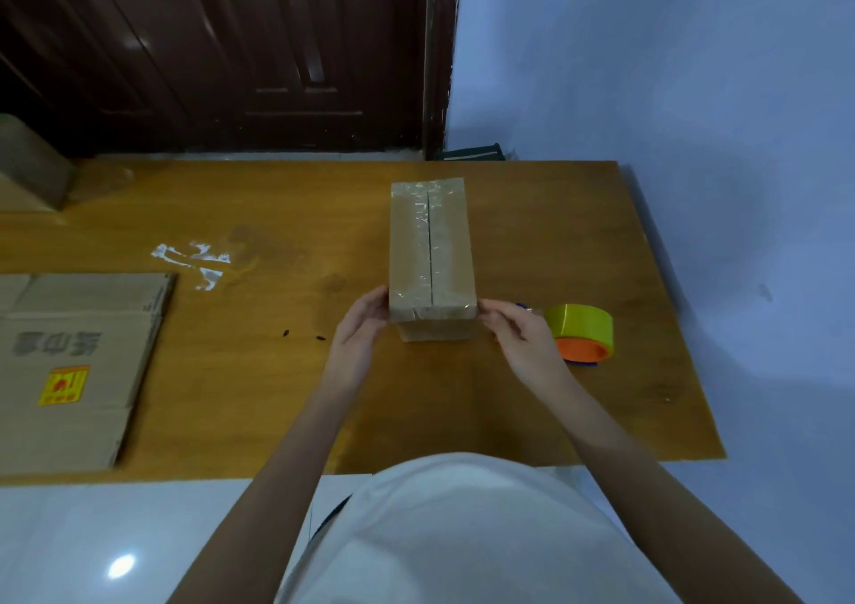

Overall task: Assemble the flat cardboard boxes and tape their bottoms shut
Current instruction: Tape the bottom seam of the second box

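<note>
So the small brown cardboard box [432, 252] sat bottom-up mid-table, clear tape over its seam. Left hand [358, 326] and right hand [518, 330] were pressed against its near corners, probably steadying it while smoothing the tape ends. Green-and-orange tape roll [584, 333] was parked beside the right hand, handy.

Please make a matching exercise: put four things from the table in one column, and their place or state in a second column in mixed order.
1. assembled box
2. tape roll
3. flat cardboard
4. tape scraps

A. lying flat at the table's left edge
B. stuck on the wood, left of centre
C. between both hands, seam taped
D. right of the right hand

Pairs: 1-C, 2-D, 3-A, 4-B
</note>
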A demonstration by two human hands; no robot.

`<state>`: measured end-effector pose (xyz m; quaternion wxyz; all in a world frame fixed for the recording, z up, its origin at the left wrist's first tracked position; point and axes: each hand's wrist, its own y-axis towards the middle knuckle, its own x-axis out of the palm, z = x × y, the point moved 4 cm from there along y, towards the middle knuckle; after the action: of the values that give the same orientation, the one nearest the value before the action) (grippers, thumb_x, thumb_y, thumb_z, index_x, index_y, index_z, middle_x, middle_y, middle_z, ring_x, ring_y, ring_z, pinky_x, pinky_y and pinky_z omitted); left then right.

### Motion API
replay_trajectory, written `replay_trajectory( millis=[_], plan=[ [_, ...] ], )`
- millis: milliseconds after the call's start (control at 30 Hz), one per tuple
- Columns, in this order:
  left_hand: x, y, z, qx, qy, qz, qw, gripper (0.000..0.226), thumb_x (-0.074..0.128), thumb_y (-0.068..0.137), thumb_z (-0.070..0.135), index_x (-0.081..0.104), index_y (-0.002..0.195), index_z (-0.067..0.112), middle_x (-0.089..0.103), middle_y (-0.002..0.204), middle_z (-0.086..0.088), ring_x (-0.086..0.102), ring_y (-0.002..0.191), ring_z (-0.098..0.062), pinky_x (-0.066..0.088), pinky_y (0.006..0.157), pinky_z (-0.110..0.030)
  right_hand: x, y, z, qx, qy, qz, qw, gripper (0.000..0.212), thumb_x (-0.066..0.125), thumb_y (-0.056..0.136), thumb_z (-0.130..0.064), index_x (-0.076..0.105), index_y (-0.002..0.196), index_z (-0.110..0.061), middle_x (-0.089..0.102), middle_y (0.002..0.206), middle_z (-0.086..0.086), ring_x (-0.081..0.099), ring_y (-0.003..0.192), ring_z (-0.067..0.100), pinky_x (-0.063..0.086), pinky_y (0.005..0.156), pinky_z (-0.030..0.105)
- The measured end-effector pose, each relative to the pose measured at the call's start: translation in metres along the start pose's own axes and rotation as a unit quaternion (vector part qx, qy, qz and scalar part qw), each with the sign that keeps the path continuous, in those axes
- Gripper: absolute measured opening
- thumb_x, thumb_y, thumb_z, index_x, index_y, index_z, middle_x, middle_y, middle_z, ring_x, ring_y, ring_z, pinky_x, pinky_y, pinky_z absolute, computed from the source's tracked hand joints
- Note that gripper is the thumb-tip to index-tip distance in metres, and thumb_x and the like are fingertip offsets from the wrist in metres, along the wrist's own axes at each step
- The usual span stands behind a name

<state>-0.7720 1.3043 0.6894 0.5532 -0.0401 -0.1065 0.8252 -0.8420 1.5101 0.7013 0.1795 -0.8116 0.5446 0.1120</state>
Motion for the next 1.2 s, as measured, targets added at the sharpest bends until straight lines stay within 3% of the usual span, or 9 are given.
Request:
replay_trajectory(
  millis=[67,200,500,667,900,1067,1133,1200],
  plan=[
    [-0.007,-0.004,0.0,0.018,0.019,0.007,1.0,0.026,0.044,0.094,-0.01,0.052,0.115,0.003,0.061,0.116,-0.004,0.062,0.105,-0.003,0.05,0.086,-0.017,-0.004,-0.002,0.001,-0.007,-0.017,-0.005,1.0,0.026,0.051,0.096,-0.008,0.063,0.119,-0.009,0.067,0.11,0.0,0.062,0.105,0.007,0.049,0.095,0.023],
    [-0.014,-0.009,-0.002,0.045,0.048,-0.013,0.998,0.022,0.06,0.086,-0.006,0.057,0.095,0.013,0.061,0.117,0.0,0.062,0.105,0.002,0.05,0.087,-0.017,-0.006,-0.007,0.002,-0.017,-0.029,-0.012,0.999,0.024,0.061,0.091,-0.01,0.066,0.114,-0.008,0.066,0.107,-0.005,0.058,0.096,-0.01,0.045,0.086,0.008],
    [-0.021,0.003,-0.003,0.034,0.107,0.005,0.994,0.021,0.076,0.074,0.001,0.062,0.081,0.015,0.066,0.104,0.001,0.066,0.088,0.006,0.053,0.078,-0.015,0.001,-0.002,0.002,-0.036,-0.07,0.045,0.996,0.023,0.072,0.083,-0.016,0.072,0.103,-0.004,0.069,0.091,-0.001,0.062,0.081,-0.003,0.046,0.076,0.006],
    [-0.014,0.0,-0.005,0.033,0.111,0.033,0.993,0.022,0.078,0.073,0.003,0.062,0.082,0.016,0.066,0.101,0.007,0.066,0.087,0.006,0.052,0.073,-0.012,0.004,-0.004,0.001,-0.025,-0.058,0.071,0.996,0.025,0.076,0.079,-0.021,0.073,0.099,-0.005,0.068,0.082,-0.006,0.063,0.077,-0.003,0.047,0.07,0.006],
    [-0.017,0.0,-0.005,0.024,0.1,0.015,0.995,0.021,0.076,0.075,0.004,0.062,0.083,0.018,0.066,0.102,0.009,0.066,0.089,0.006,0.052,0.076,-0.013,-0.001,-0.005,0.007,-0.032,-0.082,0.034,0.996,0.027,0.069,0.085,-0.019,0.07,0.108,-0.006,0.071,0.099,0.001,0.064,0.088,0.002,0.047,0.078,0.007],
    [-0.012,0.003,-0.003,0.038,0.111,0.024,0.993,0.021,0.078,0.074,0.006,0.061,0.082,0.017,0.066,0.103,0.005,0.066,0.087,0.004,0.053,0.075,-0.014,0.003,-0.006,0.001,-0.049,-0.086,0.079,0.992,0.026,0.074,0.08,-0.022,0.072,0.1,-0.005,0.067,0.084,-0.007,0.061,0.076,-0.006,0.047,0.071,0.005],
    [-0.012,0.002,-0.006,0.035,0.115,0.031,0.992,0.024,0.078,0.075,0.007,0.06,0.088,0.016,0.066,0.105,0.003,0.065,0.093,0.0,0.053,0.076,-0.014,0.006,-0.005,-0.001,-0.046,-0.091,0.07,0.992,0.024,0.075,0.08,-0.021,0.071,0.099,-0.007,0.067,0.083,-0.008,0.062,0.076,-0.005,0.05,0.071,0.011],
    [-0.014,-0.001,-0.006,0.046,0.106,0.016,0.993,0.032,0.075,0.077,0.006,0.058,0.103,0.014,0.065,0.111,0.001,0.064,0.103,-0.006,0.053,0.082,-0.017,0.007,-0.004,-0.006,-0.022,-0.06,0.025,0.998,0.036,0.075,0.079,-0.017,0.064,0.113,-0.013,0.067,0.09,-0.007,0.065,0.082,0.0,0.054,0.077,0.019]
  ],
)
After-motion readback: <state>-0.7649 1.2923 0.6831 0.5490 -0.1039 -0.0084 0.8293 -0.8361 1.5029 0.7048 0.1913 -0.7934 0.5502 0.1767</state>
